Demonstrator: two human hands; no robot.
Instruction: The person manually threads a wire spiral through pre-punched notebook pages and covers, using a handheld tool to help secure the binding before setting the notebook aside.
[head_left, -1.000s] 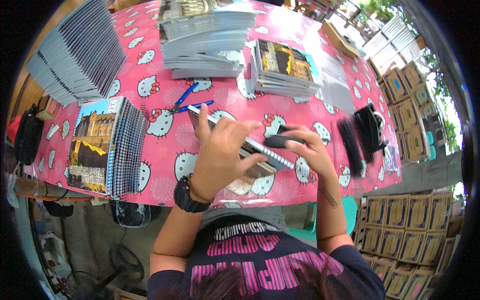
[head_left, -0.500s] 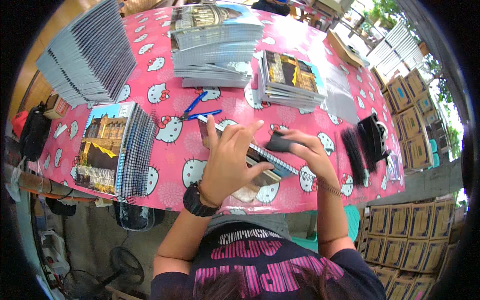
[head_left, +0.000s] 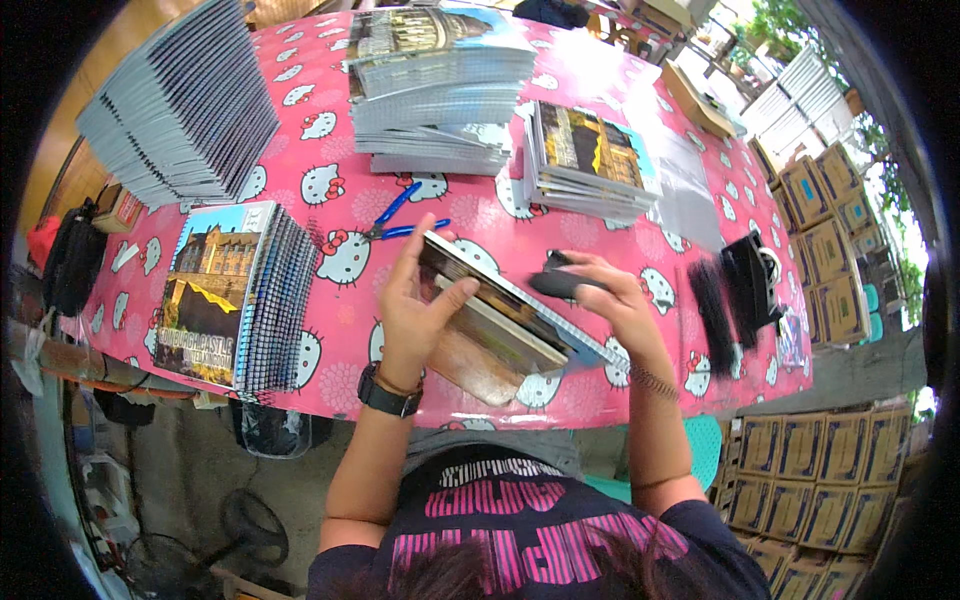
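Two hands are being kept on one spiral-bound notebook (head_left: 505, 310), which is being held just above the near edge of the pink patterned table (head_left: 480, 215), roughly centre. Its long axis is running from far-left to near-right, with the wire-bound edge facing right, toward the right hand (head_left: 605, 300). The notebook is being clamped by the left hand (head_left: 415, 305) at its far-left end: thumb on the cover, fingers spread and wrapped behind. A dark, narrow tool (head_left: 560, 283) is being gripped by the right hand's closed fingers, touching or just beside the bound edge; exact contact cannot be told. The right hand is the nearer one to that edge. Both forearms are being raised from the lower edge, wrists bent inward. Blue-handled pliers (head_left: 400, 215) are lying just beyond the left hand, and a stack of finished notebooks (head_left: 230, 295) is lying to the left.
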